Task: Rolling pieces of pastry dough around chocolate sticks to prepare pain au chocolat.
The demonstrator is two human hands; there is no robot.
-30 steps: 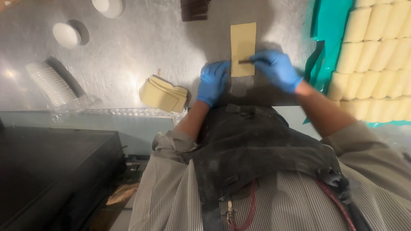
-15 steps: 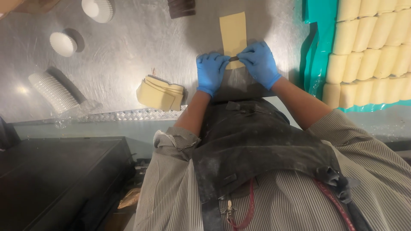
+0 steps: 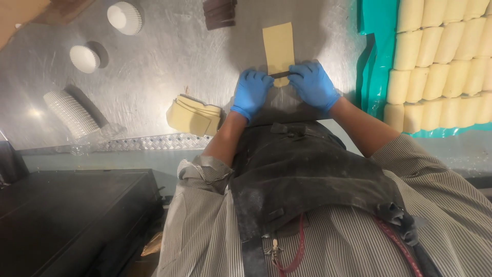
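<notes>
A pale rectangular dough strip [image 3: 278,43] lies lengthwise on the metal worktop [image 3: 169,66]. A thin dark stick [image 3: 281,75] lies across its near end. My left hand [image 3: 251,92] and my right hand [image 3: 312,84], both in blue gloves, pinch the stick's two ends, fingertips pressed onto the dough's near edge. The near edge of the strip is hidden under my fingers.
A stack of cut dough pieces [image 3: 195,115] sits left of my left hand. More dark sticks [image 3: 219,13] lie at the far edge. White paper cups [image 3: 124,17] and a lying stack of liners [image 3: 72,113] are at the left. A teal tray [image 3: 376,61] with several rolled dough pieces [image 3: 446,56] is at the right.
A second ago my right hand alone set the stick on the dough. Both hands have since closed in on the strip's near end and hold the stick between them.
</notes>
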